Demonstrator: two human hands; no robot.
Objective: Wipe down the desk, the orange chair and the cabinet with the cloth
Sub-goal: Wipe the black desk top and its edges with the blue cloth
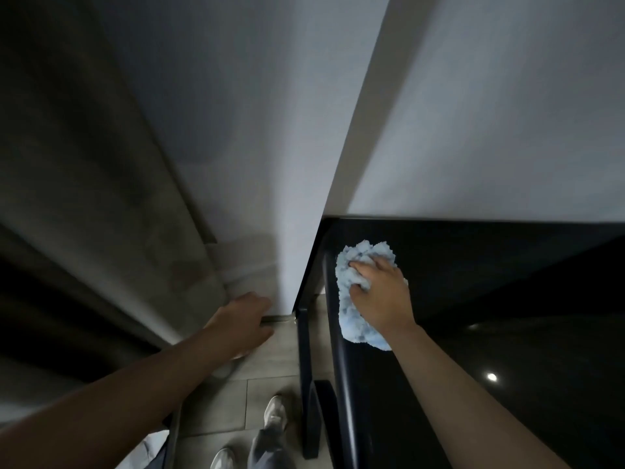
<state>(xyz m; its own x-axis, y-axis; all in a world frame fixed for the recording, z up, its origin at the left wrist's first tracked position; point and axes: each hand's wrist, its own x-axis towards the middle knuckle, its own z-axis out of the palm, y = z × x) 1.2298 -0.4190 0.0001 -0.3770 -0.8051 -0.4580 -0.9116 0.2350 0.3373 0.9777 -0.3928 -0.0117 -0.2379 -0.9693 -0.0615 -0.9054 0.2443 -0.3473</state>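
desk [507, 286] wiping is the step we judge underway: on its glossy black top, near the left edge, the bunched blue cloth [351, 319] sits gripped by our right hand [382, 296]. next we need strokes rightward. of our left hand [241, 319] we cannot tell the grip.

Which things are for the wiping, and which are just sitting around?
For the wiping: the blue cloth, the right hand gripping it, the black desk under it.

Just around: the left hand holding nothing, the white wall, the grey curtain, the floor tiles, the shoes.
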